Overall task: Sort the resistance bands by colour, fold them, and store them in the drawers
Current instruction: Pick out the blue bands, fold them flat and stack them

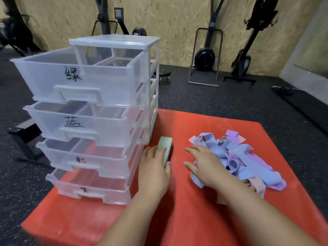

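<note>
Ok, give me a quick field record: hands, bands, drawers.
left hand: grips folded green band, beside drawer unit
right hand: spread fingers resting on loose pile
loose pile: blue, purple, pink bands on red mat
drawer unit: four clear drawers, all pulled open
top drawer: labelled 绿

One camera only, worn on the person's head, looking forward and down from close above the red mat (186, 219), drawers (99, 121) at left.
</note>
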A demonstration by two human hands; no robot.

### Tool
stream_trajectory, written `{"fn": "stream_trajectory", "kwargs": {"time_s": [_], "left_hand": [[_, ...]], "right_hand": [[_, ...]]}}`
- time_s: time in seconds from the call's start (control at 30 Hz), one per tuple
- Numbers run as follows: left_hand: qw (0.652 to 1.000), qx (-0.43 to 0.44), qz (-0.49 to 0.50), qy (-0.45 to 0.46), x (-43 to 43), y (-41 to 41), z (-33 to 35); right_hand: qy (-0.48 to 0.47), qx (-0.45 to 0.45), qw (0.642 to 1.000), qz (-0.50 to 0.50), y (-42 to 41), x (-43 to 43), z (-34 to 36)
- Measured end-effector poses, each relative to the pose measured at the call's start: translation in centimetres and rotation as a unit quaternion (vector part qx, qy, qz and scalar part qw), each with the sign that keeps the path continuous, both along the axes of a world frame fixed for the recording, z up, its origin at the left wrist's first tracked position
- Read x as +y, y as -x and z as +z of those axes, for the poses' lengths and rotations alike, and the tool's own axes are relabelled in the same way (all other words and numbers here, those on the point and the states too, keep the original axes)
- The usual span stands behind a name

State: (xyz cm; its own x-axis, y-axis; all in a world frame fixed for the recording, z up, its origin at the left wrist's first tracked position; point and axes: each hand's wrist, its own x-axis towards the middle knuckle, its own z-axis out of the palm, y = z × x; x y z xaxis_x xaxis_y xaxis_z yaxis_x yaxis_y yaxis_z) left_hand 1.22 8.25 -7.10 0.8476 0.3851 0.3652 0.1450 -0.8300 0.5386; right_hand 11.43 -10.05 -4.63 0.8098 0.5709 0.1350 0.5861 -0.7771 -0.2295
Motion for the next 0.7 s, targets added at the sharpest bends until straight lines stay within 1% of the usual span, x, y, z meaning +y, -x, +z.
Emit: {"fn": "stream_trajectory", "kwargs": {"time_s": [0.07,0.13,0.27,0.4,0.5,0.57,0.7], "left_hand": [[0.999,-0.003,-0.022,-0.026,-1.2,1.0,0.2],[0.997,0.000,-0.054,-0.049,-2.8,2.0,0.4],[0.989,0.027,-0.137,-0.049,-6.3,4.1,0.1],[0.977,0.064,-0.204,-0.027,-9.3,5.7,-0.3],[0.974,0.077,-0.212,-0.024,-10.5,6.1,-0.1],[0.971,0.090,-0.218,-0.038,-11.0,5.9,-0.2],[0.969,0.119,-0.211,-0.054,-11.7,4.7,-0.7]], "right_hand": [[0.002,-0.056,0.998,-0.007,2.7,-3.0,-0.5],[0.026,-0.079,0.996,-0.037,5.1,-5.9,-1.2],[0.068,-0.077,0.990,-0.093,8.4,-12.2,-3.8],[0.023,-0.047,0.992,-0.113,9.5,-16.9,-4.1],[0.010,-0.051,0.990,-0.135,9.7,-18.3,-3.7],[0.007,-0.058,0.988,-0.142,9.7,-18.9,-3.9],[0.022,-0.079,0.983,-0.164,9.0,-19.3,-3.8]]}}
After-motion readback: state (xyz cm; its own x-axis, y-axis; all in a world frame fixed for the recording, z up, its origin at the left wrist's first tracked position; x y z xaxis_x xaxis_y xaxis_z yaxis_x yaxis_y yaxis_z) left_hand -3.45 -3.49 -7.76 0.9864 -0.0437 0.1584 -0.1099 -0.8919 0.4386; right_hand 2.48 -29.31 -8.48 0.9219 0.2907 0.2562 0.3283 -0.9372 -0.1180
